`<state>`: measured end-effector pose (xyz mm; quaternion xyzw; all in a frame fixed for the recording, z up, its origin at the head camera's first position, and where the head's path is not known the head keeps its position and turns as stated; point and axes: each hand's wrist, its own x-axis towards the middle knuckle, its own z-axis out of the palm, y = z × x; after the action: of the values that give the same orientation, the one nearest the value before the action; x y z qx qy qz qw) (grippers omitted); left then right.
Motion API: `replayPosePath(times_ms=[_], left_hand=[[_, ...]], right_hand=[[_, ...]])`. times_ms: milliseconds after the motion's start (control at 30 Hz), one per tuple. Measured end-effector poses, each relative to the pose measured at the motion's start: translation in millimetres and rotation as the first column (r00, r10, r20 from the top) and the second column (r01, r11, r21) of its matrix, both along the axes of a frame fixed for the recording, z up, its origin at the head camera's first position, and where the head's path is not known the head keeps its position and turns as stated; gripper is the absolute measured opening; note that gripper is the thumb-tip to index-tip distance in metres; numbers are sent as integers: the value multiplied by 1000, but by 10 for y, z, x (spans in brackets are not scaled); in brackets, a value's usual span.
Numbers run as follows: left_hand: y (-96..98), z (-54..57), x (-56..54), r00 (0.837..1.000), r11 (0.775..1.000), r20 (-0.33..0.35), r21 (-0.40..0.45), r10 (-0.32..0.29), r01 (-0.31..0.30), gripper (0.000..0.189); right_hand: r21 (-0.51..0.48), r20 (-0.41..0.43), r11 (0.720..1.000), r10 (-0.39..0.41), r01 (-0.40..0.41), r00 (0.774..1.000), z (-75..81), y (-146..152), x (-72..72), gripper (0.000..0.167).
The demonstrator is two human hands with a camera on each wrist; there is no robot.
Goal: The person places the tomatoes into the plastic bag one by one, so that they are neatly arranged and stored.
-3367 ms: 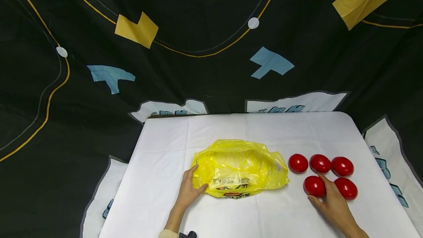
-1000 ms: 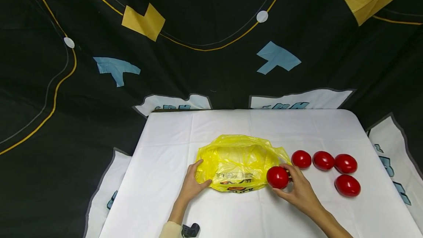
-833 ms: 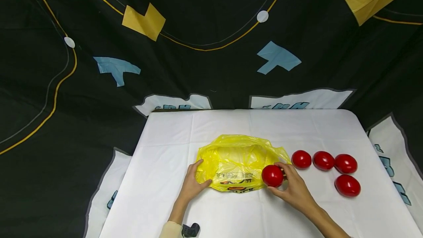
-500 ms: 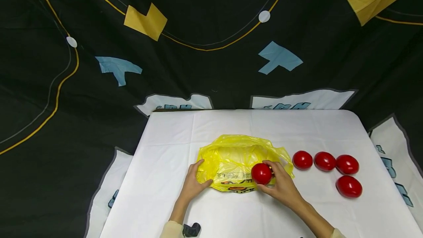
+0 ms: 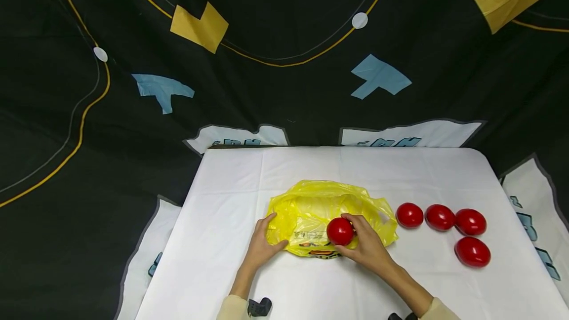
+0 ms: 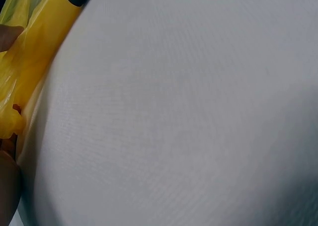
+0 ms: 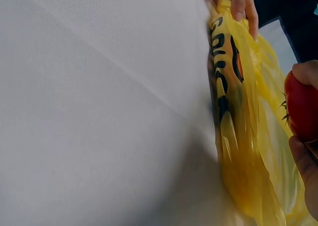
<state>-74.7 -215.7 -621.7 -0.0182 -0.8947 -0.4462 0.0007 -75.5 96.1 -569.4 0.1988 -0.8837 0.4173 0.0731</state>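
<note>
A yellow plastic bag (image 5: 311, 204) lies on the table with its mouth spread toward me and dark print along the near side. At its left edge my left hand (image 5: 260, 248) grips the plastic, thumb in front. My right hand (image 5: 366, 246) holds a red tomato (image 5: 340, 231) between thumb and fingers, over the front of the bag's mouth. In the right wrist view the tomato (image 7: 302, 109) shows green sepals beside the yellow plastic. The left wrist view catches only part of the bag (image 6: 39, 47) and some fingers.
Several more tomatoes sit right of the bag: a back row with one tomato (image 5: 440, 217) in its middle, and another tomato (image 5: 472, 252) in front. White cloth covers the table (image 5: 231, 186). Behind hangs a dark printed curtain (image 5: 266, 98).
My right hand has taken the tomato from the front of the group and carried it left, over the bag's mouth. The left hand keeps its place at the bag's left edge.
</note>
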Motion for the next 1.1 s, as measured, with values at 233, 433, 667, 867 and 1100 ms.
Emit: replayPosePath(times_ms=[233, 433, 667, 867, 1100], left_hand=[[3, -7, -9, 1000, 1000, -3, 16, -6, 6, 85], [2, -13, -11, 1000, 1000, -5, 16, -8, 8, 85], [-8, -1, -1, 1000, 999, -9, 32, -9, 9, 84], [-9, 0, 0, 1000, 999, -25, 28, -16, 17, 84], [-4, 4, 6, 1000, 1000, -10, 24, -17, 17, 84]], right_hand=[[-10, 39, 1000, 24, -23, 999, -34, -95, -23, 77], [2, 62, 999, 39, -39, 997, -77, -194, -46, 77], [12, 101, 998, 55, -56, 993, -146, -345, -80, 78], [17, 131, 995, 96, -99, 987, -177, -457, -106, 77], [21, 137, 992, 119, -123, 983, -201, -532, -117, 77]])
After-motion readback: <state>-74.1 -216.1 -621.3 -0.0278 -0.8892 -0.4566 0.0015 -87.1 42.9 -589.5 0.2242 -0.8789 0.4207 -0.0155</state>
